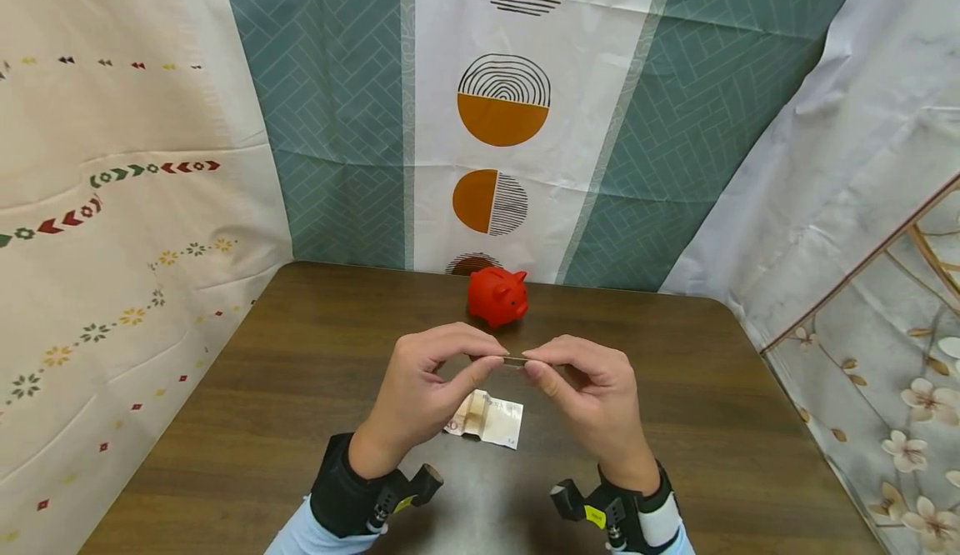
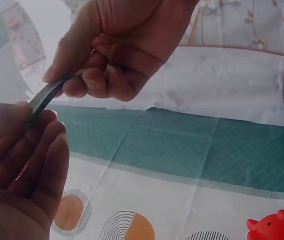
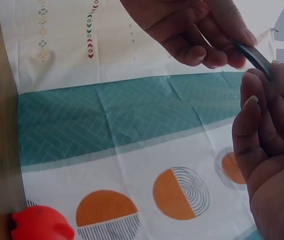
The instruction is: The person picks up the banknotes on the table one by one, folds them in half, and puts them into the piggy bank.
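Both hands meet above the middle of the table, one at each end of a thin, narrow folded strip [image 1: 514, 362] that looks like a folded banknote. My left hand [image 1: 420, 388] pinches its left end between thumb and fingers; my right hand [image 1: 596, 397] pinches the other end the same way. Seen edge-on, the strip [image 2: 44, 100] looks dark and slightly bent in both wrist views, its ends hidden by the fingertips. Below the hands, a creased pale banknote [image 1: 502, 423] lies on the table, partly covered by the left hand in the head view.
A red piggy bank [image 1: 497, 298] stands near the far edge of the brown wooden table [image 1: 360, 309], beyond the hands. Patterned cloth [image 1: 337, 122] hangs behind the table, with more cloth along the left and right sides.
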Demonstrator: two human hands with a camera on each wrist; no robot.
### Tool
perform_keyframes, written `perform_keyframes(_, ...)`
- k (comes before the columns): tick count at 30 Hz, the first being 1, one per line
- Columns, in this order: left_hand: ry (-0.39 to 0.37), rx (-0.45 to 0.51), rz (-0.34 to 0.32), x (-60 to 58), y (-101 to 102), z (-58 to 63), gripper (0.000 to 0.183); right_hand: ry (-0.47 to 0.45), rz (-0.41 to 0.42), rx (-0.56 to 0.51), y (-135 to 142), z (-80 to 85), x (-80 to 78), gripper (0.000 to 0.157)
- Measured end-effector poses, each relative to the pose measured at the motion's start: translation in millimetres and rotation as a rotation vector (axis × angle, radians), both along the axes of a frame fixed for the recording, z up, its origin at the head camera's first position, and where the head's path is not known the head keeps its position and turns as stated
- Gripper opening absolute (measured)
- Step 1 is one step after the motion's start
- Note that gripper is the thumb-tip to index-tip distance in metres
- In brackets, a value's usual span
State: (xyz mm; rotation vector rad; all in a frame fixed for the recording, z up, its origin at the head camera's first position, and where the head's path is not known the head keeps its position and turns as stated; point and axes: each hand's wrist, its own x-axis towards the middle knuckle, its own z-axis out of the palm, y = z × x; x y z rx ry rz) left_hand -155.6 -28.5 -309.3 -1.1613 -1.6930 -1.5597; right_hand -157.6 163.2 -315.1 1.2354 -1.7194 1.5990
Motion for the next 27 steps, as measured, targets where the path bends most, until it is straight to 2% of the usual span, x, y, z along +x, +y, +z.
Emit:
perform_keyframes(4,0.004,-0.003,0.047,0.5,0,-0.5,0.019,-0.011,0.025,-0.009,0,-1.6,-0.7,0.009)
perform_keyframes(6,0.020,0.005,0.054,0.0,1,-0.5,0.012,-0.033,0.029,-0.019,0,-2.8,-0.9,0.009)
perform_keyframes(8,0.056,0.017,0.066,-0.9,2,-0.3,0.007,-0.081,0.037,-0.032,0,-4.2,-0.7,0.010)
perform_keyframes(11,0.119,0.030,0.089,-2.5,3,0.1,0.021,-0.178,0.031,-0.052,-1,-6.4,0.6,0.011)
perform_keyframes(13,0.129,0.028,0.101,-2.9,3,-0.2,0.017,-0.225,0.011,-0.062,0,-7.3,1.9,0.013)
perform_keyframes(15,0.088,0.021,0.087,-2.4,4,-1.3,0.012,-0.244,-0.014,-0.076,0,-7.7,2.7,0.014)
perform_keyframes(17,0.004,0.015,0.054,-1.0,4,-3.1,0.021,-0.236,-0.023,-0.092,1,-7.7,2.7,0.017)
perform_keyframes(21,-0.147,0.036,-0.029,2.1,6,-6.8,0.028,-0.163,0.018,-0.123,0,-8.0,0.6,0.023)
perform_keyframes(23,-0.156,0.048,-0.058,2.6,7,-7.6,0.027,-0.121,0.049,-0.129,-1,-8.6,-0.9,0.024)
perform_keyframes(27,-0.115,0.058,-0.067,2.4,10,-7.0,0.026,-0.063,0.092,-0.126,-3,-8.6,-3.2,0.024)
